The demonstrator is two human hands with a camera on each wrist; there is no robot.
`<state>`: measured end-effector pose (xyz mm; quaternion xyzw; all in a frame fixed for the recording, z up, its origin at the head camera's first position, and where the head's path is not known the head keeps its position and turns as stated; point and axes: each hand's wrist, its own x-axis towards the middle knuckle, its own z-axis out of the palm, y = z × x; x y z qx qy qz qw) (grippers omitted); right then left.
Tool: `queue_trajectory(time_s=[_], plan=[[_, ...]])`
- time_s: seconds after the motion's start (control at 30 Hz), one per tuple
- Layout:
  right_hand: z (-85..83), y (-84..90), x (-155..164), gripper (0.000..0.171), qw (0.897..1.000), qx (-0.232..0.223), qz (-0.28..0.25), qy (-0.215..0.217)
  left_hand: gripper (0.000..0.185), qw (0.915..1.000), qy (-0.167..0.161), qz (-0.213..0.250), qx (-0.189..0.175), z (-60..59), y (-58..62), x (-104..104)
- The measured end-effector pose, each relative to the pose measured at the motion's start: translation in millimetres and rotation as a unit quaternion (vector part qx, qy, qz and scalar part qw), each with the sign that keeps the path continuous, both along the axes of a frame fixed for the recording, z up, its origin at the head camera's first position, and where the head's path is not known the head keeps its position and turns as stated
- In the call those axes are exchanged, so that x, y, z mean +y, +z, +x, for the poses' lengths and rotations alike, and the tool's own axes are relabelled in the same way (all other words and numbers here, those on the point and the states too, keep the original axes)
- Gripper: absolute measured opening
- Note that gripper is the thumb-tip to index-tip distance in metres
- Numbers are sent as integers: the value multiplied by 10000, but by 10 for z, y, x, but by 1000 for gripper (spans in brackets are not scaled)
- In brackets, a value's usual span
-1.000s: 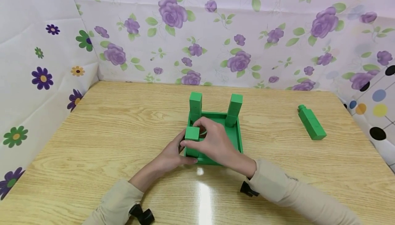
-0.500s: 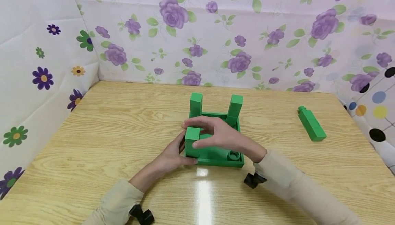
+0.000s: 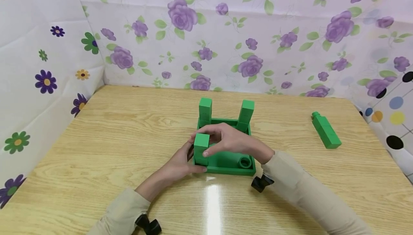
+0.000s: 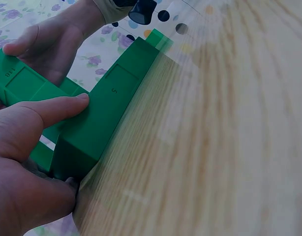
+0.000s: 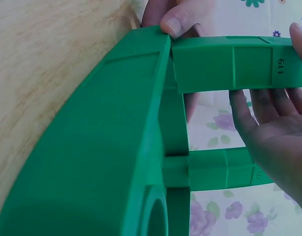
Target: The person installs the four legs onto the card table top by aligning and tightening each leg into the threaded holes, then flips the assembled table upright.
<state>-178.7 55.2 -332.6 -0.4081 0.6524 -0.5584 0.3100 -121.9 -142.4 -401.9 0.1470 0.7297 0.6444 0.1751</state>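
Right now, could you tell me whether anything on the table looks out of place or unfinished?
Yes. One green leg lies on its side far right, apart from the green base. Three legs stand in the base; its near-right socket is empty.

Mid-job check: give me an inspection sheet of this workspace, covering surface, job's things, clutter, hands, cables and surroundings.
Surface: wooden table, glossy, glare near the front edge.
Job's things: green base with two far legs upright; near-left leg standing at its corner; empty round socket at near right.
Clutter: one loose green leg lying at the right, apart from the base.
Hands: left hand braces the base's near-left corner; right hand pinches the near-left leg.
Cables: nothing seen.
Surroundings: floral sheets on three sides.
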Motion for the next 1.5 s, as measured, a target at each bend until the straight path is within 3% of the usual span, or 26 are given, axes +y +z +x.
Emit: queue_trajectory(time_s=[0.23,0.83,1.0,1.13,1.3,1.5], plan=[[27,-11,-7,50,9996,181,4,-227,96,10000,-49,-7,-73,-1,24,8],[52,32,38,56,9896,995,805,-658,99,9998,-149,116,16,-17,13,11],[117,32,166,48,9813,1475,745,-983,101,9999,-61,138,11,-21,5,23],[117,23,415,39,9799,1496,606,-1172,103,9999,7,139,-27,-27,-3,36],[88,50,826,35,9677,1495,846,-1847,107,9997,211,36,-119,-17,7,48],[64,55,1342,37,9400,1471,1297,-2792,107,9995,289,-13,-132,-9,6,55]])
